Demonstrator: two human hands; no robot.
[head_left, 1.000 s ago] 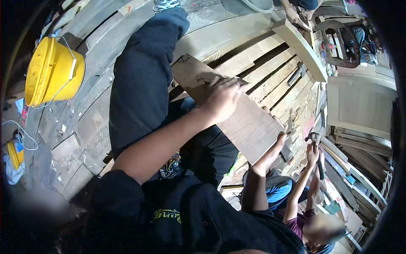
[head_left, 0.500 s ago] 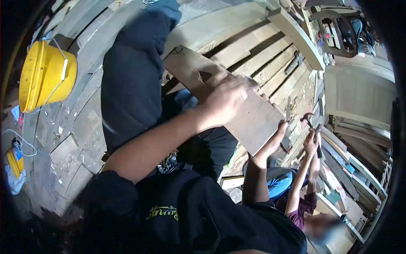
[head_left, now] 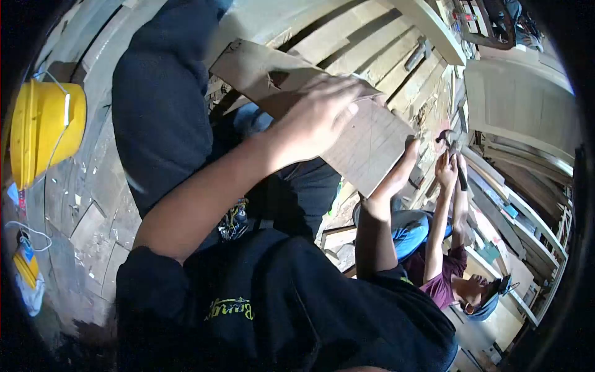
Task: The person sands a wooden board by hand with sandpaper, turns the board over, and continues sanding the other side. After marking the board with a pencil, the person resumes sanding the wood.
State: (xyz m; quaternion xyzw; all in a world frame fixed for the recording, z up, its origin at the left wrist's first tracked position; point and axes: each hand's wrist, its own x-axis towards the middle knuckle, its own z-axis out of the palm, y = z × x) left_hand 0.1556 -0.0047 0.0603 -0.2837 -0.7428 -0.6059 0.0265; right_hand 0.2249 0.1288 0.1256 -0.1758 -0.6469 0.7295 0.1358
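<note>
A wooden board [head_left: 365, 149] with a dark notch-like hole extends across my lap. My left hand [head_left: 313, 118] lies over its upper face, palm down and blurred at the fingers. A thin brown sheet-like piece [head_left: 370, 93] shows at those fingertips, against the board; mostly hidden by the hand, I cannot tell exactly what it is. At the near right end, my right hand [head_left: 403, 164] grips the board's edge, thumb beside the corner and the other fingers largely hidden behind it.
To the right, another person [head_left: 443, 266] holds a hammer [head_left: 449, 139]. Slatted planks [head_left: 378, 56] lie beyond the board, with a tool [head_left: 416, 54] on them. A yellow bucket [head_left: 52, 127] stands at left. Stacked timber [head_left: 527, 211] lines the right side.
The view has shifted, so the board and both hands appear higher and further left, while the bucket sits lower. My hands stay on the board, the left one blurred by motion.
</note>
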